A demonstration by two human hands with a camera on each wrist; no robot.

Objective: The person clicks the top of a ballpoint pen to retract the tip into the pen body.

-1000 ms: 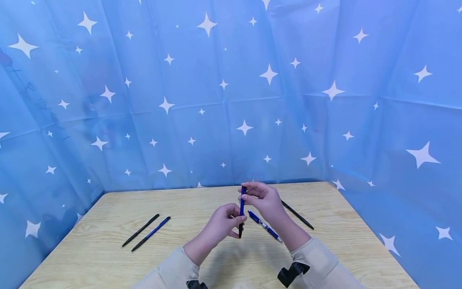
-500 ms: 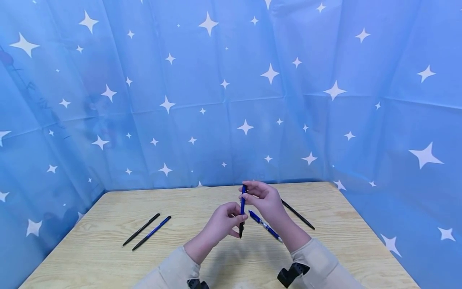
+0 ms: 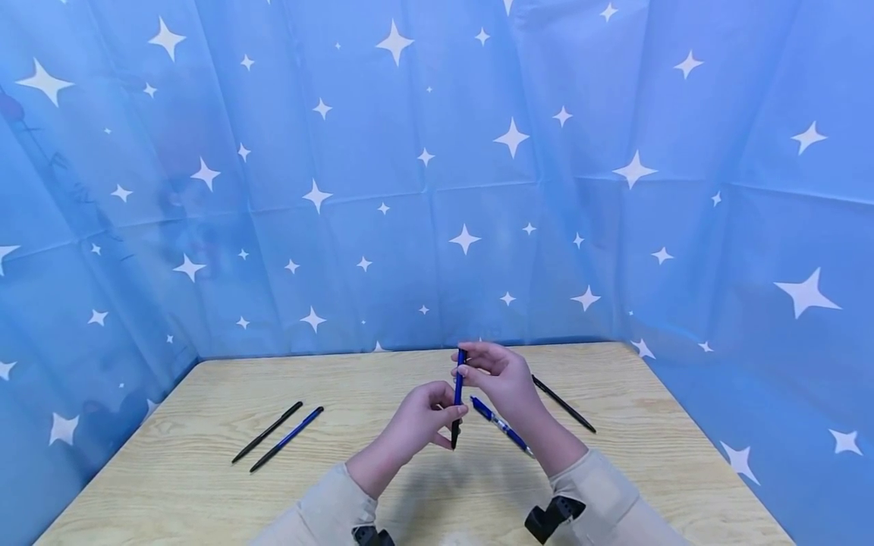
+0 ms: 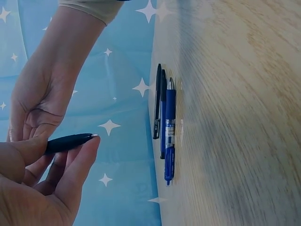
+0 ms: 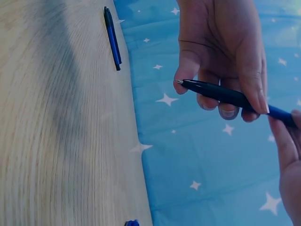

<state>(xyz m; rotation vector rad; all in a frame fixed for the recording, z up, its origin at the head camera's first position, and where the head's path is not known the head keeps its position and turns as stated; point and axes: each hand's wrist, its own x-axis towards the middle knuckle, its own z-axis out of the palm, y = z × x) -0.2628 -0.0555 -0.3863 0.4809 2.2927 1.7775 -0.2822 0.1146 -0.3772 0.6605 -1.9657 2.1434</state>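
Observation:
A blue pen [image 3: 460, 383] with a black lower part is held nearly upright above the table, point down. My left hand [image 3: 418, 426] pinches its black part between thumb and fingers. Higher up, my right hand [image 3: 501, 375] pinches the blue end with thumb and fingertips. In the right wrist view the bare metal point of the pen [image 5: 216, 92] shows, close to a fingertip of the left hand [image 5: 221, 47]. The left wrist view shows the black part of the pen [image 4: 70, 142] coming out of the left hand [image 4: 42, 188].
On the wooden table [image 3: 382, 500], a black pen [image 3: 266, 432] and a blue-and-black pen [image 3: 287, 440] lie at the left. By the right forearm lie a blue pen with a clear middle [image 3: 501, 426] and a black pen [image 3: 563, 406]. A blue starred curtain [image 3: 369, 152] surrounds the table.

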